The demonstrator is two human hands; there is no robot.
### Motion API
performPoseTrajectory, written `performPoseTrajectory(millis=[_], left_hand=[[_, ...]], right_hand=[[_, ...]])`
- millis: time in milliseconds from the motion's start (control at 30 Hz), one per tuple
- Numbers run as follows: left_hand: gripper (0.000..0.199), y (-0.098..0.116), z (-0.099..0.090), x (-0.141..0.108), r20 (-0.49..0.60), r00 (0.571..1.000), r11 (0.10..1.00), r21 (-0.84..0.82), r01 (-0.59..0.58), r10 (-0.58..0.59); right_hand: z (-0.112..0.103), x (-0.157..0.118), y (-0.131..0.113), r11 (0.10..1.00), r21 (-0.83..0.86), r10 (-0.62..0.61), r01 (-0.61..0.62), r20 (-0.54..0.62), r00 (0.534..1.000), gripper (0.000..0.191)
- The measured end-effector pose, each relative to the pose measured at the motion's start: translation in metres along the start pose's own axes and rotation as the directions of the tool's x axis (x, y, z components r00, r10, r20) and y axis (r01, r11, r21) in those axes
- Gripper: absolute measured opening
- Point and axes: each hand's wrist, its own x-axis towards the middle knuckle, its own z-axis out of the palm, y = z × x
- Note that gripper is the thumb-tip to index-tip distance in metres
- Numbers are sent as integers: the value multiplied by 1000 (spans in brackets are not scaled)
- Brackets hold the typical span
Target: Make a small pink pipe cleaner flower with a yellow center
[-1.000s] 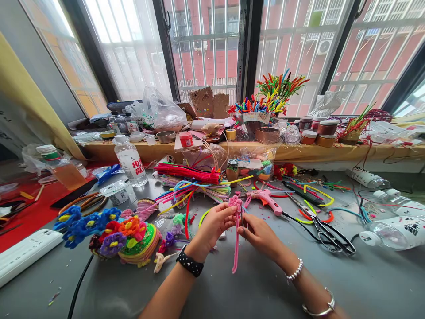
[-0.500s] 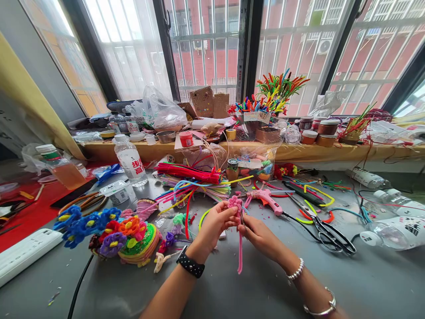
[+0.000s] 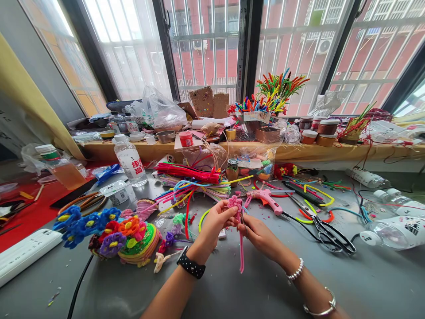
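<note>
My left hand (image 3: 215, 223) pinches a small pink pipe-cleaner flower (image 3: 234, 203) by its looped petals, in the middle of the head view. From the flower a doubled pink pipe cleaner (image 3: 241, 254) hangs down over the grey table. Just to the right, my right hand (image 3: 257, 232) is closed, its thumb and fingers pressed together at the upper part of that pipe cleaner. A thin dark sliver shows by the right fingertips, too small to make out. Behind the hands lies a pink hot glue gun (image 3: 267, 198).
Large scissors (image 3: 327, 230) lie to the right, near fallen plastic bottles (image 3: 395, 232). Finished pipe-cleaner flowers (image 3: 113, 230) stand at the left. Behind are bundled pipe cleaners (image 3: 189, 173) and an upright bottle (image 3: 129, 161). A cluttered ledge (image 3: 299, 153) runs below the window.
The hanging end of the pink pipe cleaner has swung slightly to the right. Both hands keep nearly the same place and grip.
</note>
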Motion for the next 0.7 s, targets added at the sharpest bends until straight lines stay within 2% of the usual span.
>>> performPoseTrajectory(millis=[467,700], left_hand=[[28,1,0,1,-23,1000,999,32,-4,4],[23,2,2,0,-40,998,999,21,-46,47]], right_hand=[[1,2,-1,998,-62,10,-13,-38,999,56],[1,0,-1,998,-60,-1,0,-20,1000,52]])
